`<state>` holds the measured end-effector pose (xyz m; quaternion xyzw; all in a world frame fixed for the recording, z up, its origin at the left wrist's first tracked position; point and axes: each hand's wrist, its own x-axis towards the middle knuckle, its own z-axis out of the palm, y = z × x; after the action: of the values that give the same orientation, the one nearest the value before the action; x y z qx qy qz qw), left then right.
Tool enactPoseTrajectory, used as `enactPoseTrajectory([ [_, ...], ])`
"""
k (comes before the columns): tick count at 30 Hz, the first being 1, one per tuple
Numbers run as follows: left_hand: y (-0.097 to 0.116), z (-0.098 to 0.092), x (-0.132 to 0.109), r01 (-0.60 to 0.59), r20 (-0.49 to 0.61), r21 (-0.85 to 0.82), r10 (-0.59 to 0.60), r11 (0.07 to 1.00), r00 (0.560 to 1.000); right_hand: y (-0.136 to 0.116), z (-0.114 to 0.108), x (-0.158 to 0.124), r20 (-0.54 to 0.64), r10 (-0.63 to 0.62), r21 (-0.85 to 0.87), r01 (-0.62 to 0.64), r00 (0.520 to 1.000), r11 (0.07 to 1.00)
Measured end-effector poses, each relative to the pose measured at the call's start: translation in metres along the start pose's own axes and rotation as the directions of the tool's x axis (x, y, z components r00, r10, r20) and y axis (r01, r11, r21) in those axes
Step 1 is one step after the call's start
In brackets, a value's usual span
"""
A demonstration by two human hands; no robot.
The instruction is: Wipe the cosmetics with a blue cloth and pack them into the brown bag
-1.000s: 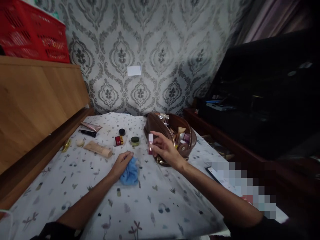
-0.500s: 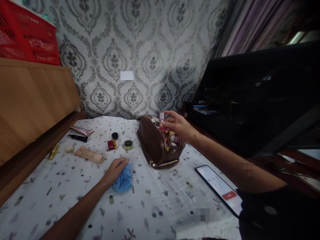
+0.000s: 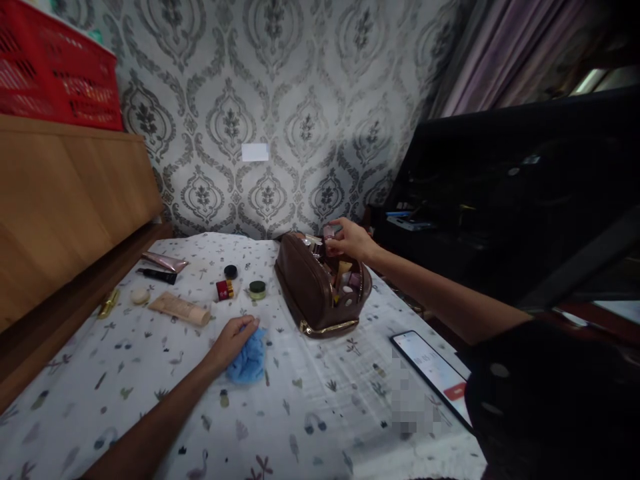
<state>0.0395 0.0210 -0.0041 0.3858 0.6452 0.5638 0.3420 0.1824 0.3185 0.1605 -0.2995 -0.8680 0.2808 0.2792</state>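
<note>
A brown bag (image 3: 306, 283) stands unzipped on the patterned sheet, with several cosmetics inside. Over its far right part, my right hand (image 3: 350, 240) pinches a small pinkish bottle (image 3: 329, 233). My left hand (image 3: 233, 341) rests on the sheet, its fingers closed on a blue cloth (image 3: 249, 360). Beyond that hand lie a green jar (image 3: 257, 289), a red item (image 3: 225, 289) and a black round lid (image 3: 231, 272). Farther left are a beige tube (image 3: 180, 309), a round pale item (image 3: 141, 296), a black tube (image 3: 157, 275), a pink tube (image 3: 165, 261) and a gold item (image 3: 109, 303).
A phone (image 3: 433, 373) with a lit screen lies near my right sleeve. At the left, a red basket (image 3: 60, 73) sits on a wooden cabinet (image 3: 70, 200). A large black object (image 3: 500, 187) stands at the right, before a curtain (image 3: 495, 53).
My right hand has shifted slightly right and away over the bag, carrying the small bottle. The right sleeve now covers more of the phone. My left hand stays on the cloth.
</note>
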Motion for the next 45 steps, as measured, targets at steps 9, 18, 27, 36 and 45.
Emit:
enactPoseTrajectory([
  [9, 0.004, 0.001, 0.000, 0.027, 0.025, -0.017, -0.026, 0.999, 0.999, -0.010, 0.015, 0.004, 0.194, 0.115, -0.659, 0.043, 0.974, 0.751],
  [18, 0.002, -0.001, 0.001, -0.072, 0.024, 0.055, 0.071, 0.996, 0.997, -0.012, 0.025, 0.009, 0.326, 0.202, -0.785, 0.146, 0.923, 0.602],
  [27, 0.006, -0.001, 0.000, -0.059, 0.059, 0.046, 0.056, 0.997, 0.997, -0.013, 0.027, 0.006, 0.340, 0.220, -0.799, 0.157, 0.914, 0.580],
  [36, 0.008, -0.001, -0.001, -0.060, 0.048, 0.033, 0.058, 0.998, 0.997, -0.049, 0.015, -0.012, 0.216, 0.069, -0.752, 0.121, 0.974, 0.648],
  [45, 0.002, -0.004, 0.002, -0.070, 0.036, 0.070, 0.068, 0.995, 0.997, -0.071, 0.098, -0.115, 0.246, -0.470, -0.259, 0.525, 0.848, 0.811],
])
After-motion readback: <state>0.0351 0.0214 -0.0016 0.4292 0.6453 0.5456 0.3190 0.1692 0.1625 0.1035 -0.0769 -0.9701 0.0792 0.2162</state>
